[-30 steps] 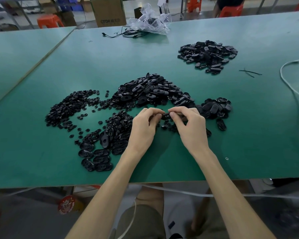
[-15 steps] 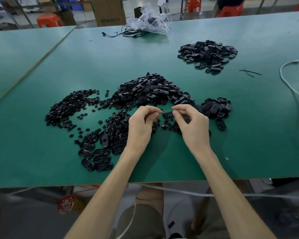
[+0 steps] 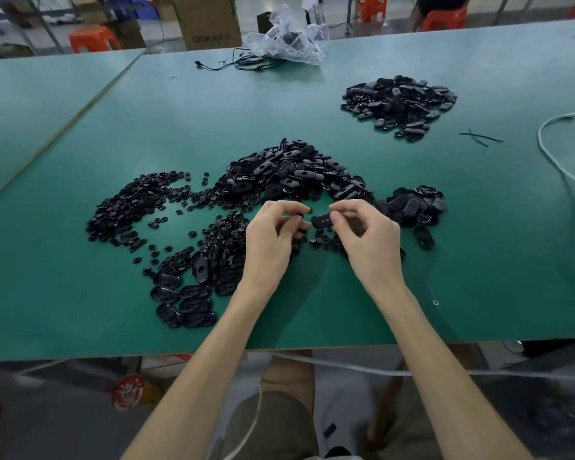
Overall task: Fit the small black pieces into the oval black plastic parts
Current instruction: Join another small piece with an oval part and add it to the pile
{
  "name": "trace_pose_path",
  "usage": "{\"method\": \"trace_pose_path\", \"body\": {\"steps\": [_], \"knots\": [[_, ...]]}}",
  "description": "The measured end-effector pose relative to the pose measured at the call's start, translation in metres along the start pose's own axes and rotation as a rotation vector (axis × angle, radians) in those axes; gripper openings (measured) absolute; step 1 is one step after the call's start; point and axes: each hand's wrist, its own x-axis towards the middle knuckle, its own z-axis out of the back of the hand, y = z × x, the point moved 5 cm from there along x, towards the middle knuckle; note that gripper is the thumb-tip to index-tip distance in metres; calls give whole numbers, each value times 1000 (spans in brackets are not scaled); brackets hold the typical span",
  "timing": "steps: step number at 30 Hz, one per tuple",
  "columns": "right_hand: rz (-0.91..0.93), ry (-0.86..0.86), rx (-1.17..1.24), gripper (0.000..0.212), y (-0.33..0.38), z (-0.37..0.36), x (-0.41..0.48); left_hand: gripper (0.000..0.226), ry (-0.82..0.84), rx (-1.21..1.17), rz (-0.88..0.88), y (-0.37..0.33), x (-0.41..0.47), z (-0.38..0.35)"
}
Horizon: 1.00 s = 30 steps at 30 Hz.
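Over green tabletop (image 3: 80,310), oval plastic part (image 3: 322,221)

table (image 3: 412,260): green | oval parts (image 3: 289,174): black | stool (image 3: 93,41): orange | cable (image 3: 565,180): white

Single head-worn wide-angle view looked forward and down, close over the desk (image 3: 412,293), near edge lower frame.
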Motion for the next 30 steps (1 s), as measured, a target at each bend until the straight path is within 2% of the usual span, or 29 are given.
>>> {"method": "trace_pose_path", "body": {"steps": [13,17,30], "knots": [[-20,3,55,14,0,2,0,14,-3,-60,44,5,2,-1],[-20,1,75,14,1,2,0,7,-12,-71,56,7,2,-1],[-30,18,107,14,3,1,-1,3,13,-113,17,5,1,-1]]}}
